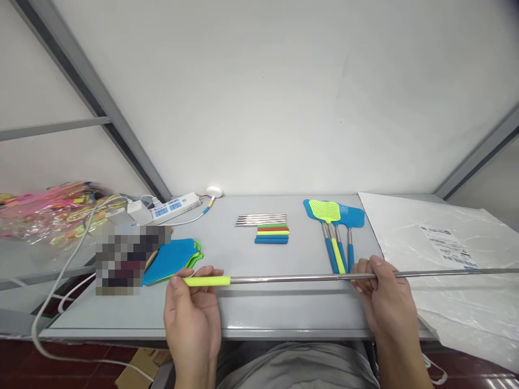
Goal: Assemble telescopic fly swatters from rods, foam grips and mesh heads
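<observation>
A long metal telescopic rod with a yellow-green handle spans the front of the table, drawn out and running past the right picture edge. My left hand is closed on the handle's end between thumb and fingers. Around the metal shaft, further right, my right hand is closed. Just behind it lie several fly swatters with blue heads and one yellow-green head. In the middle sit several thin metal rods above a row of coloured handles. Loose blue swatter heads are stacked beyond my left hand.
A power strip with plugs and white cables stands back left, near a small white device. Plastic-wrapped colourful items lie far left. A white plastic bag with a label covers the right side. A white wall rises behind.
</observation>
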### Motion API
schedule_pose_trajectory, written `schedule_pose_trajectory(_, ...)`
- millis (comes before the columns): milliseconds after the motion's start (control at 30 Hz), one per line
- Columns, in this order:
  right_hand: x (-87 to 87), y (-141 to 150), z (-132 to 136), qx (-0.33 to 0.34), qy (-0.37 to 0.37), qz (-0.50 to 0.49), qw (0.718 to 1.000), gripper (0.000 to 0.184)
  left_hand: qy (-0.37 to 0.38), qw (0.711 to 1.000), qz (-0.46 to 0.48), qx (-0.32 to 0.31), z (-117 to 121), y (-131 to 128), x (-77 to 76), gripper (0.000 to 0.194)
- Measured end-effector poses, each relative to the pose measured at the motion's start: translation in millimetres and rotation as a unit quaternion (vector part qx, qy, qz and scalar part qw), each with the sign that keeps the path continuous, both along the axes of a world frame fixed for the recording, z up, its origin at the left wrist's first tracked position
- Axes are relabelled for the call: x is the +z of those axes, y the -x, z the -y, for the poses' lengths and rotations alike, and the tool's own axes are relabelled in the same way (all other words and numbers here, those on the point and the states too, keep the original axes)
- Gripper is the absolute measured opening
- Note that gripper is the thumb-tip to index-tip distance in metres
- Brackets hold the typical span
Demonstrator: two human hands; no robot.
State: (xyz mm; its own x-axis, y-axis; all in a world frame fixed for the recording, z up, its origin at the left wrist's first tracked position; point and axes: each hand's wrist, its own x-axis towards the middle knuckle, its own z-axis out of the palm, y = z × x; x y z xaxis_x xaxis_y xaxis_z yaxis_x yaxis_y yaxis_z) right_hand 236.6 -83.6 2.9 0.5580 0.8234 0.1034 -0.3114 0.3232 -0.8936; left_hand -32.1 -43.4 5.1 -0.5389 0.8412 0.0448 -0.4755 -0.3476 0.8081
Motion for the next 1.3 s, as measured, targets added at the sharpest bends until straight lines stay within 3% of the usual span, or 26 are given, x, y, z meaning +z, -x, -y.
schedule_pose_trajectory(133, 0.0, 3, -1, -0.009, -0.008, -0.004, 1.0, 0.046, 0.008, 0.999, -0.024, -0.029, 7, -12, -3.3, 0.027)
schedule_pose_trajectory(400, -8.8, 25, 2, 0.063, -0.001, -0.005, 0.998, 0.044, 0.054, 0.991, -0.022, -0.119, 29, -46, -8.1, 0.036)
schedule_pose_trajectory(667, -6.5, 35, 7, 0.052, -0.003, 0.006, 0.999, 0.044, 0.041, 0.99, -0.018, -0.133, 33, -55, -11.6, 0.036)
schedule_pose_trajectory(900, -11.2, 43, 9, 0.067, 0.019, 0.051, 0.996, 0.043, 0.048, 0.975, -0.04, -0.215, 41, -70, -19.1, 0.034)
schedule_pose_trajectory(1100, -18.8, 45, 4, 0.114, 0.023, 0.07, 0.991, 0.043, 0.032, 0.982, -0.059, -0.175, 39, -64, -19.1, 0.033)
schedule_pose_trajectory(1200, -22.4, 43, 1, 0.155, 0.045, 0.077, 0.984, 0.043, 0.013, 0.995, -0.051, -0.082, 33, -56, -17.6, 0.031)
schedule_pose_trajectory(1300, -21.7, 37, 0, 0.136, 0.027, 0.006, 0.99, 0.044, 0.007, 0.999, -0.033, 0.0, 24, -43, -13.5, 0.027)
